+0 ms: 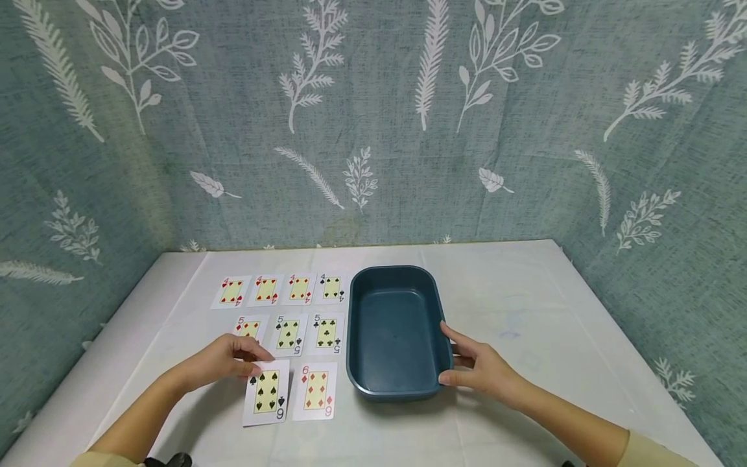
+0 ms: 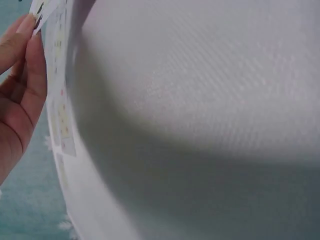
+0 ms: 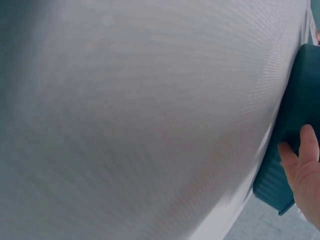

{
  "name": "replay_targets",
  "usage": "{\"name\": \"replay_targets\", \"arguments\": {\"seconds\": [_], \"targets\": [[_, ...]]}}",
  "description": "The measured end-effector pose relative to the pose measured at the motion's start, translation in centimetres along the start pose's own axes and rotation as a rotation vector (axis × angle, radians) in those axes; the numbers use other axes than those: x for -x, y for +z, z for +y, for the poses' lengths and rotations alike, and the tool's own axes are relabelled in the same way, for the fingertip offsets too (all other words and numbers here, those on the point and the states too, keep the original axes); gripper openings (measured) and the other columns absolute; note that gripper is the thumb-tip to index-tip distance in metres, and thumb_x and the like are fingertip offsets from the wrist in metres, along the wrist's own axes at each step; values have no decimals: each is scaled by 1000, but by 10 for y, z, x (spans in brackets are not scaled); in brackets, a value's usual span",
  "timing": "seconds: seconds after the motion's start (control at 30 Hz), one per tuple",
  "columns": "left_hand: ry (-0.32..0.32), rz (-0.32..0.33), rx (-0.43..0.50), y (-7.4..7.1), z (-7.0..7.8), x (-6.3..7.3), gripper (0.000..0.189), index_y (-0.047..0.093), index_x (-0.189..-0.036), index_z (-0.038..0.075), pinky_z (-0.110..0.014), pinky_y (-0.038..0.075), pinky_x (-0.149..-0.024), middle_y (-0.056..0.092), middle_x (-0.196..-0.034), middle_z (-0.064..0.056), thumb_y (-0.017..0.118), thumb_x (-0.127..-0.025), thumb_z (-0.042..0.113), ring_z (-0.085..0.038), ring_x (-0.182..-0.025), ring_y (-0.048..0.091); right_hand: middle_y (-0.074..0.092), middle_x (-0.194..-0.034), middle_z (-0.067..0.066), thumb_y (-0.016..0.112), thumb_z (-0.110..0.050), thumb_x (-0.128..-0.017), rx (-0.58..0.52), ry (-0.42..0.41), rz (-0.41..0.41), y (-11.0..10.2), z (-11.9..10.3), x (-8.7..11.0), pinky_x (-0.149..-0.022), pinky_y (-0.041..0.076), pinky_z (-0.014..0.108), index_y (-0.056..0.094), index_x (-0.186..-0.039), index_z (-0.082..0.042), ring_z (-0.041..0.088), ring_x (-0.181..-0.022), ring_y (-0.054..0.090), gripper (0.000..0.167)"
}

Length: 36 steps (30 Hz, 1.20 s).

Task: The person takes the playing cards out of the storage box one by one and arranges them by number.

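Observation:
My left hand pinches the edge of a six of spades playing card between thumb and fingers. The card is face up, its right edge slightly off the table. Beside it lies a six of diamonds. In the left wrist view only a corner of the held card shows. My right hand holds the right side of a dark teal plastic bin, thumb and index finger at the rim. In the right wrist view, fingers touch its outer wall.
Above the sixes are a row of fives, with a five of spades and five of clubs, and a row of fours, including a four of diamonds. A white cloth covers the table. Leaf-patterned fabric hangs behind it.

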<state>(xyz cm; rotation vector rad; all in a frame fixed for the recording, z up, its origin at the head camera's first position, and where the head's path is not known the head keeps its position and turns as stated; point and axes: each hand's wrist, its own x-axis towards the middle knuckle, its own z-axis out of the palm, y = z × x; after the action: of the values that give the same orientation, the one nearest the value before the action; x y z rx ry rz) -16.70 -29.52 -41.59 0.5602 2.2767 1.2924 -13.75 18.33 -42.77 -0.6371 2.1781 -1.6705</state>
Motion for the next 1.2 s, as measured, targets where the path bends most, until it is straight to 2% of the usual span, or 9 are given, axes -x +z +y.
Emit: {"name": "replay_targets", "arguments": {"seconds": [0.13,0.2,0.37,0.43,0.67,0.93,1.07,1.2], "targets": [[-4,33,-43,3,-6,-4,26,69,-104,-5,-26,54,-64,64,-102,-13,71,-82,7,-5,-79,58,36,-140,36,72,-18,-84,-6,5,4,0,1,1,-84,53,27,19,-149,0,44,-118,52,86],[8,48,-97,7,-8,-6,23,70,-102,-3,-24,52,-64,64,-100,-12,72,-81,6,-4,-79,56,35,-140,36,72,-17,-84,-9,9,3,0,1,2,-84,53,27,19,-149,0,44,-118,52,85],[30,76,-223,17,-7,-12,17,72,-95,5,-19,47,-66,66,-94,-4,74,-78,6,0,-80,53,35,-140,36,72,-18,-84,-11,19,3,1,0,3,-84,53,27,19,-149,0,44,-118,52,86],[33,82,-247,19,-5,-14,16,71,-93,6,-19,46,-65,67,-92,-2,74,-77,6,0,-79,52,34,-141,36,72,-18,-84,-9,21,6,1,0,4,-84,53,27,19,-149,0,44,-117,52,86],[-5,85,-259,21,-2,-13,15,70,-90,4,-20,47,-64,67,-90,-3,74,-76,2,-1,-76,53,36,-140,36,72,-19,-85,20,19,7,2,-1,5,-85,52,26,20,-149,0,42,-116,54,85],[-14,94,-280,22,-3,-13,16,68,-89,6,-20,47,-64,65,-88,-1,75,-75,4,-2,-75,53,36,-139,37,72,-18,-84,3,12,6,2,0,4,-83,53,26,19,-149,1,45,-116,53,86],[29,120,-388,26,0,-12,21,66,-89,10,-21,45,-66,57,-88,3,80,-73,10,-4,-76,48,35,-140,36,72,-18,-84,12,13,3,3,0,5,-84,53,26,19,-149,1,44,-116,53,86],[86,173,-565,31,6,-11,32,66,-96,11,-26,46,-72,52,-95,3,83,-70,19,-10,-84,49,33,-143,34,71,-20,-85,66,32,-13,2,-2,7,-87,52,28,18,-150,-2,43,-118,52,85]]}}
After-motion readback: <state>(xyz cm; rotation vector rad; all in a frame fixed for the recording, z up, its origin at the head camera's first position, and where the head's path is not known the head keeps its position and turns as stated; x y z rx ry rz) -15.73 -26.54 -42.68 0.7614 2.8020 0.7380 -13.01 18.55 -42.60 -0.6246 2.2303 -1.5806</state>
